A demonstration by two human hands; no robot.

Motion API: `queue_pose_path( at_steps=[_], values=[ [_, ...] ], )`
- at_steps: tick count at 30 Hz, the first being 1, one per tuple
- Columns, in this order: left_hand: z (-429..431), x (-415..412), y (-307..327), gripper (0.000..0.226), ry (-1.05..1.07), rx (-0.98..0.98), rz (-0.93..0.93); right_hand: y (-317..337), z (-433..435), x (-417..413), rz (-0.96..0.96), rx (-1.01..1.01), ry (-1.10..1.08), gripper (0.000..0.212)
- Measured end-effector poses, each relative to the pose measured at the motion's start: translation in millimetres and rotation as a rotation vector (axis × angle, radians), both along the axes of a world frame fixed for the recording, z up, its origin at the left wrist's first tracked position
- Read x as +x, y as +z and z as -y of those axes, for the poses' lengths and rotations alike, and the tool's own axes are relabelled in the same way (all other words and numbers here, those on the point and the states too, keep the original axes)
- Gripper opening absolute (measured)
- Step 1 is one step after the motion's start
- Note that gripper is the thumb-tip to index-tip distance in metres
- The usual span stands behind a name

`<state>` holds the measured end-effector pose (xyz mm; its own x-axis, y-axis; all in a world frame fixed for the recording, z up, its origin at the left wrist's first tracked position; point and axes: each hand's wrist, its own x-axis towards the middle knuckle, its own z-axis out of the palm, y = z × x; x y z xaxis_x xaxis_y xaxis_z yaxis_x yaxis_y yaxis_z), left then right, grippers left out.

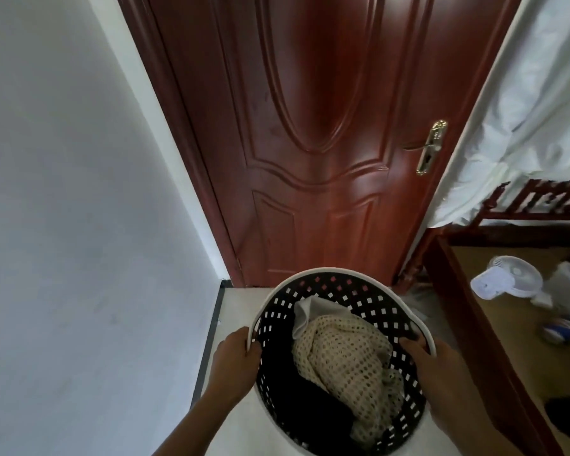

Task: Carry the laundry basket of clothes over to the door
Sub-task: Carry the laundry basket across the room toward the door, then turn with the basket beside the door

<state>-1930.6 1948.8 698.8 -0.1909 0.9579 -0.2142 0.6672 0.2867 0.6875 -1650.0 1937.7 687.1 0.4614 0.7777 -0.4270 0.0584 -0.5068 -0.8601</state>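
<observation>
Both hands clamp the basket [313, 278] rim, left hand [236, 360] and right hand [433, 366] on opposite sides, likely for balance; clothes [343, 360] inside, door [310, 133] just ahead.

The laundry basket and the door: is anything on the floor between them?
In the head view, nothing shows between the laundry basket and the door; only a thin strip of pale floor is visible, and the basket's far rim hides the rest.
</observation>
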Motion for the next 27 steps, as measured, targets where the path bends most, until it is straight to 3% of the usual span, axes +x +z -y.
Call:
queue_pose_path(
  at_steps=[6, 15, 27],
  values=[
    [-89, 10, -8, 0.027, 0.21, -0.05, 0.02, -12, -152, 7, 0.035, -0.046, 0.263, 0.033],
    [-152, -41, -40, 0.035, 0.624, -0.104, 0.042, -23, -314, -87, 0.078, 0.013, 0.647, 0.009],
    [-212, -111, -112, 0.022, 1.013, -0.23, 0.174, -99, -443, -221, 0.186, -0.1, 1.006, 0.024]
  ],
)
